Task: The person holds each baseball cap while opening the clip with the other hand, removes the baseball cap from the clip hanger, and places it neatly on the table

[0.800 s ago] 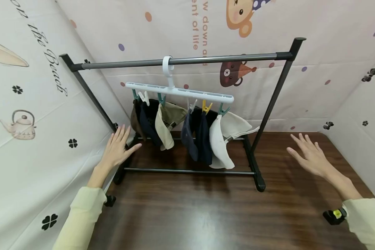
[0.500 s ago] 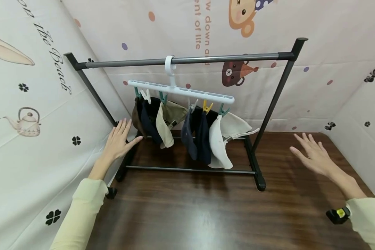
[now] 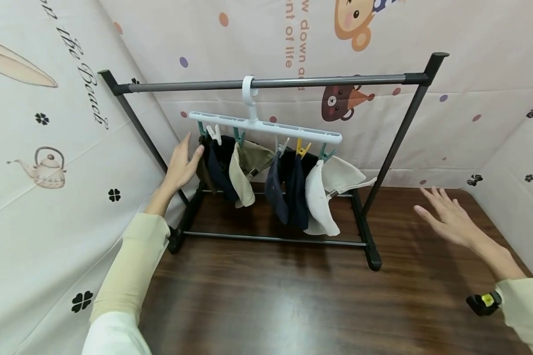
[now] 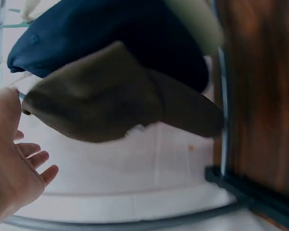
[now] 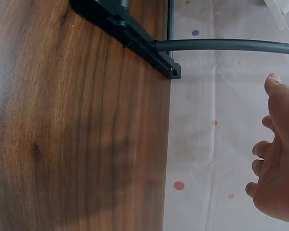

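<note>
My left hand [image 3: 181,165] is raised beside the leftmost brown cap [image 4: 101,96], fingers spread and extended. Its thumb lies close to the cap's clipped end; whether they touch I cannot tell. Behind it hangs a navy cap [image 4: 135,33], then a beige cap [image 3: 244,172]. Further right hang a slate-blue cap [image 3: 275,190], a dark navy cap [image 3: 298,192] and a white cap [image 3: 321,202]. Clothespins, such as the yellow one [image 3: 302,149], fix them to a white hanger [image 3: 266,126]. My right hand [image 3: 448,219] hovers right of the rack with fingers apart, holding nothing.
A black metal rack [image 3: 177,86] carries the hanger by its hook. Its feet stand on a dark wooden surface [image 3: 271,291]. Printed white cloth [image 3: 231,44] rises behind and on both sides, close to the left post.
My left hand has risen and moved right, from beside the rack's left post to the brown cap. The right hand stays nearly still. The head view has shifted slightly.
</note>
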Action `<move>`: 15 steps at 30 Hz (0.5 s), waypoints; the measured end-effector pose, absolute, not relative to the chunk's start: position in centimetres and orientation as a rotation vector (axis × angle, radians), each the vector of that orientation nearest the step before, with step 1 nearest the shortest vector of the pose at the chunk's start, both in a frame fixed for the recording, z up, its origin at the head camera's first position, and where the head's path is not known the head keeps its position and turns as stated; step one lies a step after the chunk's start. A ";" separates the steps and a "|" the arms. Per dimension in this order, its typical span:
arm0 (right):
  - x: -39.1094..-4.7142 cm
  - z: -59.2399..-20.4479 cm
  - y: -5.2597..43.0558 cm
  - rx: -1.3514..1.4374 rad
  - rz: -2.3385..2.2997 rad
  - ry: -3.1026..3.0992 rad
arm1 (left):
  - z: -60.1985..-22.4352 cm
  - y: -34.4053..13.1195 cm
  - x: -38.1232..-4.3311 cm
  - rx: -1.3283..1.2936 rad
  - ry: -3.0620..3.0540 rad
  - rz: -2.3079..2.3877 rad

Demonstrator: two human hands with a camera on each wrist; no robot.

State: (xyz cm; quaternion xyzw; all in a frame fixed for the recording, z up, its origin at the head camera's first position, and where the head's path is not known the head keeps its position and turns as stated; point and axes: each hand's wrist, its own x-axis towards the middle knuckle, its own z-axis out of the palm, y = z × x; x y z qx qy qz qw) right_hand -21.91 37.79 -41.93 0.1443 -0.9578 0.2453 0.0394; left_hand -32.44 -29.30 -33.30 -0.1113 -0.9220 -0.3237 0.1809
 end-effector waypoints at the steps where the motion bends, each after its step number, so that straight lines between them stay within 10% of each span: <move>1: -21.9 -41.8 37.7 0.448 0.759 -2.937 | -32.9 -29.0 -32.8 -0.321 -2.568 -0.983; 15: -21.2 -40.7 36.6 0.468 0.839 -2.943 | -30.2 -27.2 -33.2 -0.278 -2.385 -1.373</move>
